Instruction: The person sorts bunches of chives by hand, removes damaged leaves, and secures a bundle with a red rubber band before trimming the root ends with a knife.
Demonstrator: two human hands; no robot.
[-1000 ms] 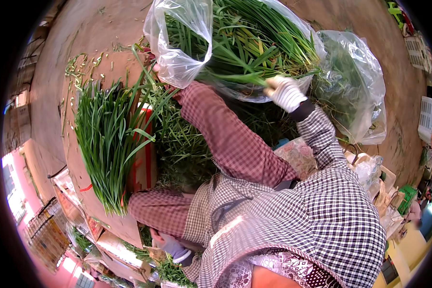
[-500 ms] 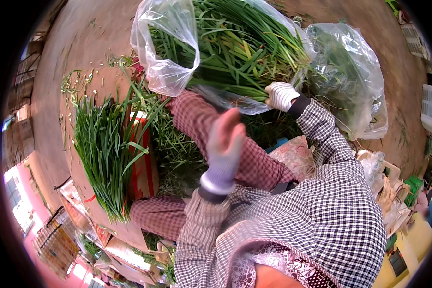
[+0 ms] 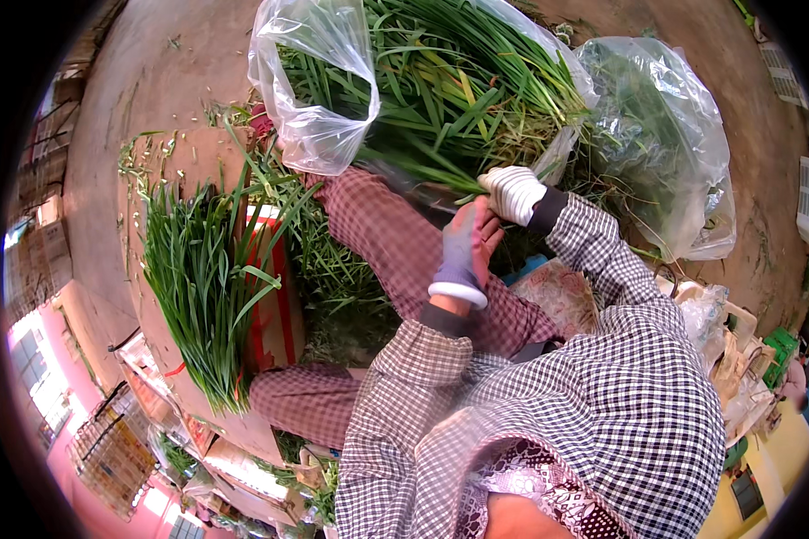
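Observation:
My right hand, in a white striped glove, pinches a few green chive stalks at their lower ends. Their leaves reach up and left toward a big heap of chives in a clear plastic bag. Just below, my left hand, in a greyish-purple glove with pinkish fingers, has its fingers stretched out close by the right fingertips. Nothing shows in the left hand; whether it touches the stalks is hard to make out. A sorted bundle of chives lies at the left.
The bundle rests on a cardboard sheet beside a box with red tape. Loose trimmings cover the ground between my checked trouser legs. Another clear bag of greens stands at the right, near a flowered cloth.
My left hand has swung right, up to the right hand. My right hand has shifted slightly left and drawn a few stalks out from the heap's lower edge.

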